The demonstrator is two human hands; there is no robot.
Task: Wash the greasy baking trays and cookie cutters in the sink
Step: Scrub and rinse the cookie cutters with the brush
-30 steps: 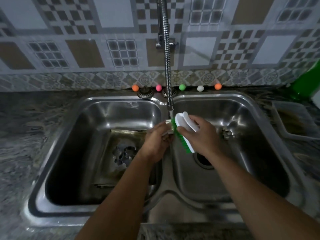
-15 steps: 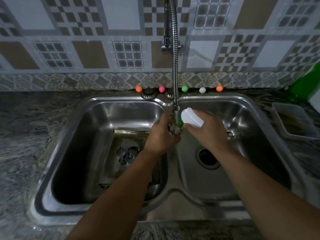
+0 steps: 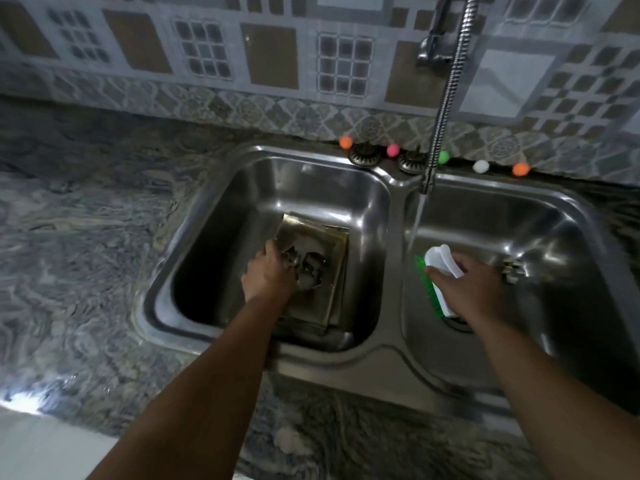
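Stacked greasy baking trays (image 3: 334,242) lie in the left basin with metal cookie cutters (image 3: 313,270) on top. My left hand (image 3: 268,277) reaches down onto them, fingers curled round one cutter at the pile's left side. My right hand (image 3: 465,287) holds a white scrubbing brush (image 3: 443,261) with green bristles over the right basin, bristles facing left. Water (image 3: 417,220) runs from the hose tap (image 3: 446,98) and falls just left of the brush.
The double steel sink (image 3: 394,188) is set in a grey marbled counter (image 3: 86,254). Small coloured balls (image 3: 479,166) line the back rim beside two knobs. A drain (image 3: 462,323) lies under the brush. A small metal piece (image 3: 512,268) sits on the right basin's wall.
My left hand has left the tap stream and gone down into the left basin onto the cutters. The brush has dropped lower in the right basin. The view has swung left.
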